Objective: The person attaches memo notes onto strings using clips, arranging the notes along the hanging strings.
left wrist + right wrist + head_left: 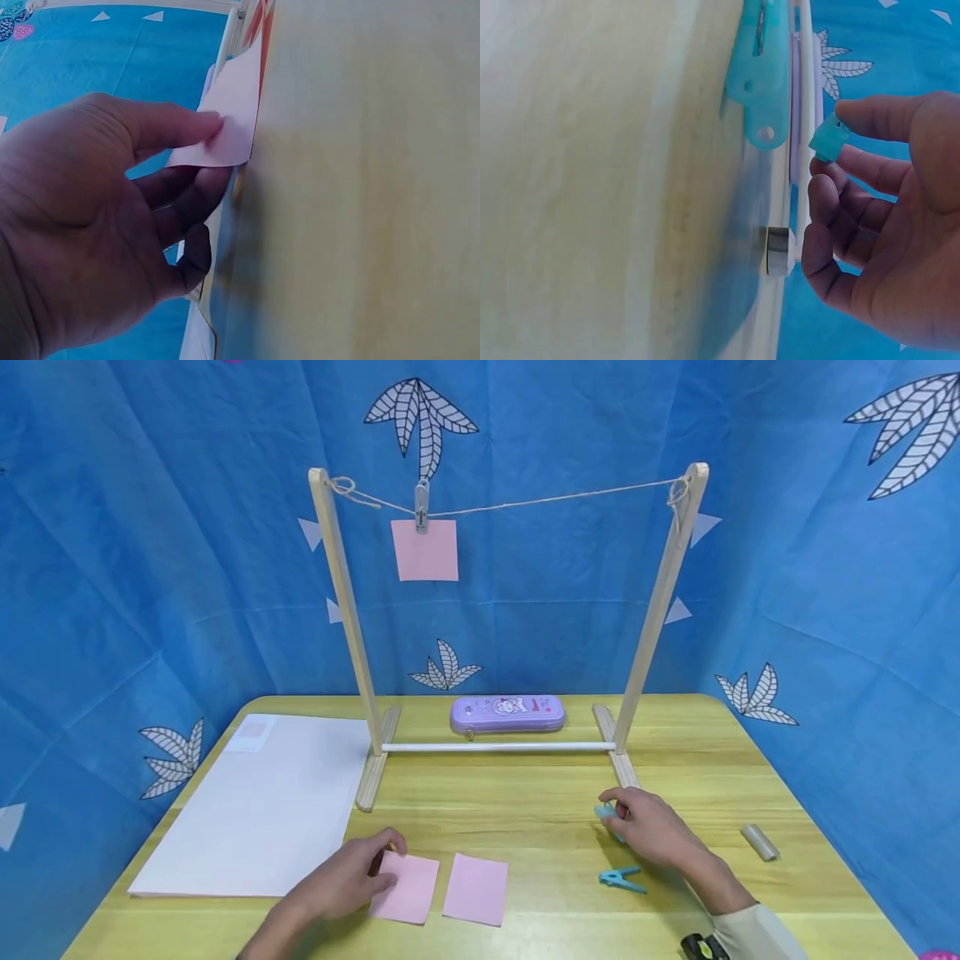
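Observation:
My left hand [341, 878] pinches the left edge of a pink paper square [411, 888] low over the table; in the left wrist view the thumb lies on the face of that paper [229, 112], with fingers behind. A second pink paper square [476, 890] lies just to its right. Between thumb and fingertips my right hand [656, 828] holds a small teal clothespin [606, 811], also seen in the right wrist view as a teal clothespin end [829, 138]. Another teal clothespin [622, 878] lies on the table below that hand.
A wooden frame [348, 610] with a string [555, 500] stands behind; a grey clothespin [422, 506] holds a pink square [425, 553] on it. A purple pencil case [507, 714] sits at the back, white paper [262, 818] at left, a small greyish cylinder [761, 842] at right.

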